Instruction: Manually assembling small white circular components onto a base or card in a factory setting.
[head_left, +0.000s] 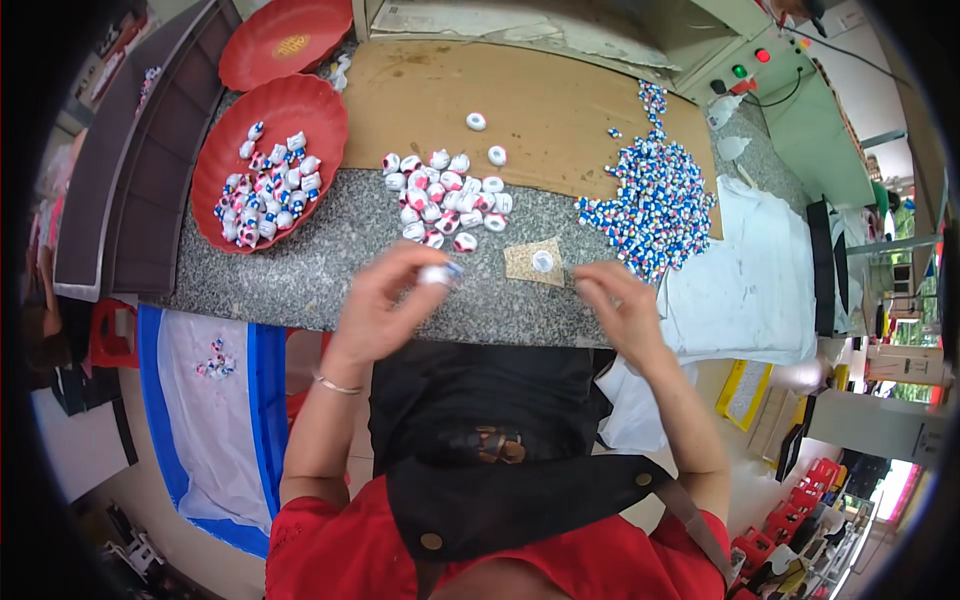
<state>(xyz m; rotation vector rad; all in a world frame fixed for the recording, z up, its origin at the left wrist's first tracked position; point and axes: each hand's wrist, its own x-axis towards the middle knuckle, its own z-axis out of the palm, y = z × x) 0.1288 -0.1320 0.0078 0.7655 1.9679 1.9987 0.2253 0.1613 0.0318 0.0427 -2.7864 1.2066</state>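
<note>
My left hand is closed around a small white plastic figure piece with a bit of blue at one end, slightly blurred by motion. Over the grey speckled counter, my right hand has thumb and forefinger bent toward each other; what they pinch, if anything, is too small to make out. Between the hands lies a tan trapezoid pad bearing a round white piece. Beyond my left hand sits a cluster of white and pink hollow heads. Past my right hand spreads a heap of tiny blue, white and red parts.
A red scalloped bowl of assembled figures stands at left, near another red dish. Cardboard covers the counter's far part. White cloth drapes at right. Below left is a blue-framed bin lined in white.
</note>
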